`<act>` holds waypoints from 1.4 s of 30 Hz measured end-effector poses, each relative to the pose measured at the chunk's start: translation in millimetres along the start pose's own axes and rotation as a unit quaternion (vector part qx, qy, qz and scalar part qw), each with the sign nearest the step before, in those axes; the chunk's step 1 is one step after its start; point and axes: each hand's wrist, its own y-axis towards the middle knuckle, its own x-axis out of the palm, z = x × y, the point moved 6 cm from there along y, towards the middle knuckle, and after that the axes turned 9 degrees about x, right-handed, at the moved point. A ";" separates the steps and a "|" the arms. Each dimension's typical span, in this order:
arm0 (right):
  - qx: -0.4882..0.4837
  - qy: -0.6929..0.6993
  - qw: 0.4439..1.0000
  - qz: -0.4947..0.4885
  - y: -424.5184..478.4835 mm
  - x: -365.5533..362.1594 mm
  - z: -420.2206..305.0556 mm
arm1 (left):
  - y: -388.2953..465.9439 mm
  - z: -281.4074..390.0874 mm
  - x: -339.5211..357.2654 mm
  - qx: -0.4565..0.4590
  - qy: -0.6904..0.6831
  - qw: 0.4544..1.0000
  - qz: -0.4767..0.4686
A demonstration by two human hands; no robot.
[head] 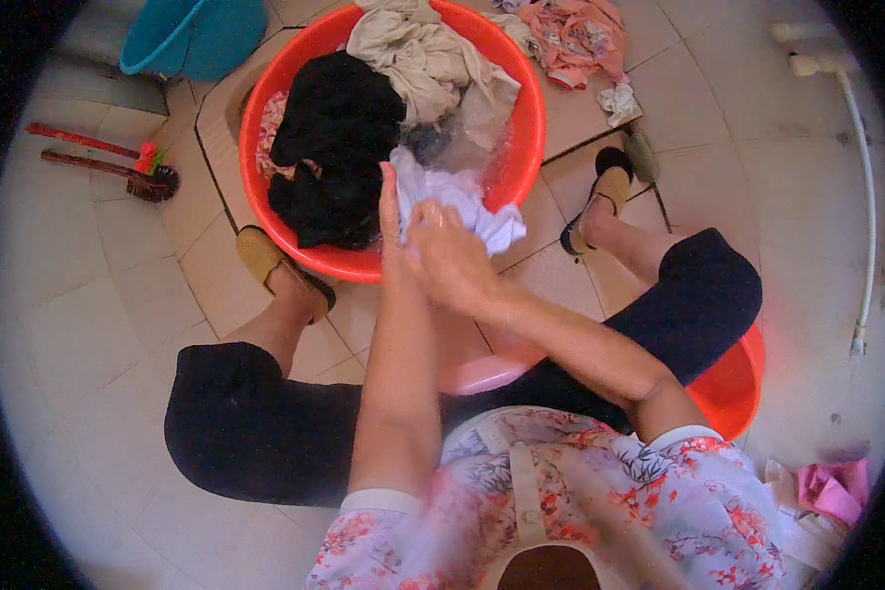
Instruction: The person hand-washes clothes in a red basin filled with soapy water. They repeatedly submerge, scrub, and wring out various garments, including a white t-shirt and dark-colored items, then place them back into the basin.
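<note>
A wide orange-red plastic basin stands on the floor before me, with clothes in cloudy water. My left hand is at the basin's near side, thumb up, holding a wet white cloth. Over the same cloth, my right hand is closed in a fist, pressing it against the left. Part of the white cloth hangs over the basin's near right rim. Left of my hands lies a black garment in a heap. A beige garment fills the far side, and a patterned cloth shows at the left wall.
A teal bucket stands at the far left, near two long-handled brushes. Pink clothes lie on the tiles beyond the basin. Beside my right thigh is a red tub. A white pipe runs along the right.
</note>
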 end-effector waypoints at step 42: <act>0.047 0.173 0.984 0.019 109.2 42.3 68.0 | 32.3 2.5 -39.0 0.136 0.039 0.983 0.121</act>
